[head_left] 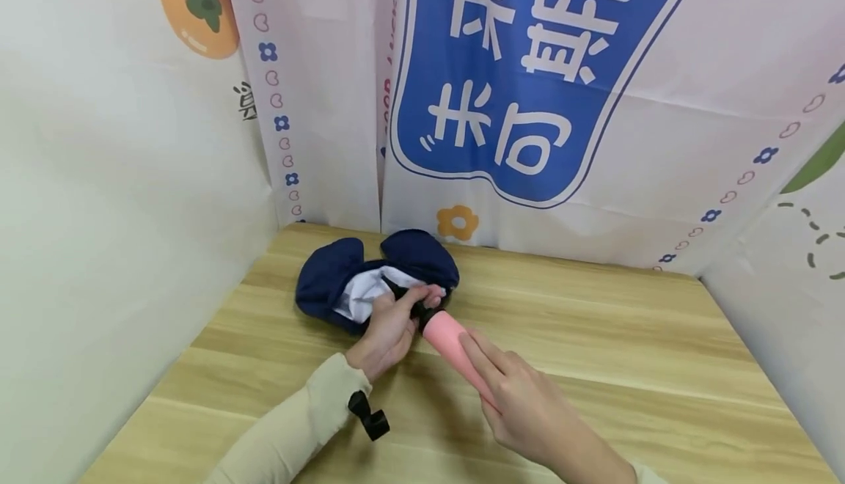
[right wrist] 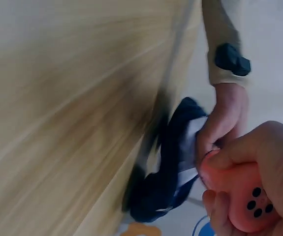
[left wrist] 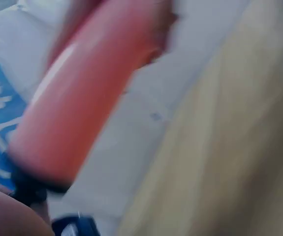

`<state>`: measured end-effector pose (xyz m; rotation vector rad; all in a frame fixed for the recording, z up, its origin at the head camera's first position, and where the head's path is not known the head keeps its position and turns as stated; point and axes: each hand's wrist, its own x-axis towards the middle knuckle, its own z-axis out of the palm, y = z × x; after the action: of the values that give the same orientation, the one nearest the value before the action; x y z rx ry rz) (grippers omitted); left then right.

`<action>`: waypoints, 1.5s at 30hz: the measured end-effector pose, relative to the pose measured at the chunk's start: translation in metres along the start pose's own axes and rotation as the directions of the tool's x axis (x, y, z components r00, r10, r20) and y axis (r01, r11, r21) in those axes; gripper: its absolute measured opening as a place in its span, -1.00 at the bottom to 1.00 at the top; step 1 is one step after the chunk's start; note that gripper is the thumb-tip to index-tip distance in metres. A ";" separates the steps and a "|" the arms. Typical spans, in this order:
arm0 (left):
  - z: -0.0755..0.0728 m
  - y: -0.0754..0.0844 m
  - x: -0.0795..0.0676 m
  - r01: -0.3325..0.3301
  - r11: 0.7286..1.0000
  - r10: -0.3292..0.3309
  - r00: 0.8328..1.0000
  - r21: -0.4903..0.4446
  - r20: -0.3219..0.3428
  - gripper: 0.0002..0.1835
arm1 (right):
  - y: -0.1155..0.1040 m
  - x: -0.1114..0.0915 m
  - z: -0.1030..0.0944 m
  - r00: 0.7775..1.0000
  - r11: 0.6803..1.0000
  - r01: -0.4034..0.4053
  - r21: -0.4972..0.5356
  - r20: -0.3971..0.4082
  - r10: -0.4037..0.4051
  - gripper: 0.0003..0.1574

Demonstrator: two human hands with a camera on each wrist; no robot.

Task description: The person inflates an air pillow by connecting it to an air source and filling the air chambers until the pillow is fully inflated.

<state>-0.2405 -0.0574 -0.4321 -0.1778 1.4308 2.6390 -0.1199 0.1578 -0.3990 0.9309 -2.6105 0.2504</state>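
Note:
A navy U-shaped neck pillow (head_left: 416, 257) with a white inner part (head_left: 361, 295) lies towards the back left of the table. Over its white part, my left hand (head_left: 386, 334) pinches around the black nozzle end of a pink hand pump (head_left: 454, 346). What the fingertips touch inside the white part is hidden. My right hand (head_left: 528, 403) grips the pump's pink barrel, which slants down to the right. In the right wrist view the rounded end of the pump (right wrist: 249, 201) shows several black holes. The left wrist view shows the pink barrel (left wrist: 82, 93) blurred.
The wood-grain table (head_left: 607, 337) meets a white printed curtain (head_left: 660, 176) at the back and a pale wall (head_left: 132, 198) on the left. A black clip-like mount (head_left: 370, 416) sits on the left sleeve.

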 end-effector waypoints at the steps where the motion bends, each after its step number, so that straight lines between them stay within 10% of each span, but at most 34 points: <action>1: 0.001 0.004 0.002 -0.010 1.000 0.010 1.000 -0.009 -0.003 -0.60 | 0.002 -0.006 0.000 1.000 1.000 0.008 0.000 -0.013 -0.008 0.05; 10: -0.004 -0.004 0.009 0.071 0.996 -0.071 0.997 -0.060 -0.002 -0.66 | 0.016 -0.054 -0.029 0.996 0.999 -0.039 0.028 0.079 0.037 0.25; 16: 0.006 -0.030 -0.011 0.080 0.993 -0.082 0.997 -0.085 -0.012 -0.81 | 0.016 -0.040 -0.028 0.998 0.999 -0.031 0.036 0.058 0.029 0.05; 24: 0.003 -0.020 -0.009 0.048 0.997 -0.048 0.999 -0.053 0.019 -0.84 | -0.003 -0.001 -0.003 1.000 0.998 -0.007 -0.059 0.026 0.008 -0.01; 30: -0.009 -0.005 0.000 -0.003 0.996 0.004 1.000 -0.084 0.017 -0.68 | 0.004 -0.023 0.009 0.996 0.996 0.072 -0.046 -0.056 -0.075 0.11; 38: -0.016 -0.007 0.004 0.031 0.995 -0.032 0.999 -0.097 -0.009 -0.74 | 0.016 -0.069 -0.024 0.990 0.991 -0.124 0.046 0.075 0.121 0.21; 45: -0.008 -0.020 -0.010 0.082 0.992 -0.072 0.993 -0.096 0.095 -0.80 | 0.010 -0.046 -0.025 0.998 0.999 -0.042 -0.002 0.054 0.042 0.10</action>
<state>-0.2269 -0.0538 -0.4513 -0.1178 1.2396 2.6210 -0.0861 0.1985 -0.3946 0.8957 -2.6816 0.2382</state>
